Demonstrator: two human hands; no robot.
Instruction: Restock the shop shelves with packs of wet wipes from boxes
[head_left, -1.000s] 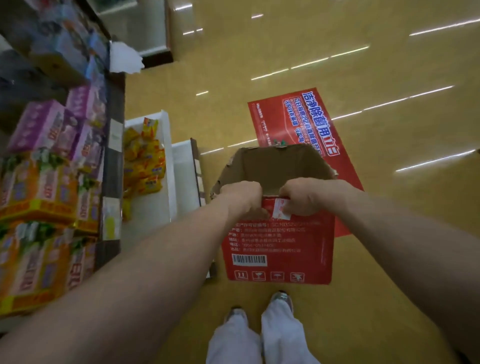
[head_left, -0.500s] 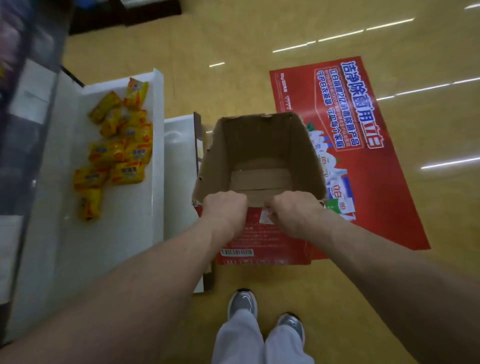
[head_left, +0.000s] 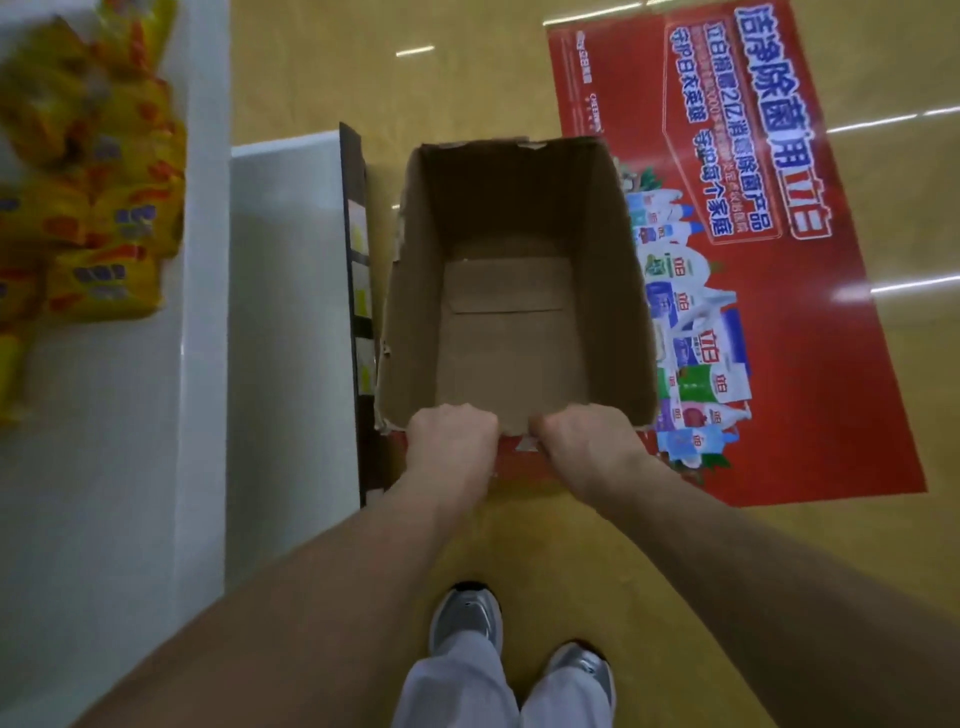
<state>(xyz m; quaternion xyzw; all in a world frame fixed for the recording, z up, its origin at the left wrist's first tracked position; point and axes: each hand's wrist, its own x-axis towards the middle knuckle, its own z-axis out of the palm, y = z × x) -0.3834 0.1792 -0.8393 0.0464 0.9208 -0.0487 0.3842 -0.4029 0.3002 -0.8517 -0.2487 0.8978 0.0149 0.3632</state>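
Cardboard box (head_left: 509, 338), open-topped beside a white shelf (head_left: 285, 312), is gripped at its near rim, fingers of left hand (head_left: 451, 441) and right hand (head_left: 589, 441) curled over it.

One box (head_left: 498, 332), two hands (head_left: 451, 441), two shoes (head_left: 467, 613), one floor poster (head_left: 727, 130)

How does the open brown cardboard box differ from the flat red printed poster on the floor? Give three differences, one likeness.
The cardboard box has raised walls; the red poster lies flat. The box's inside is brown and empty; the poster carries white characters and product pictures. The left hand and right hand grip the box's near rim; neither touches the poster. Both show red.
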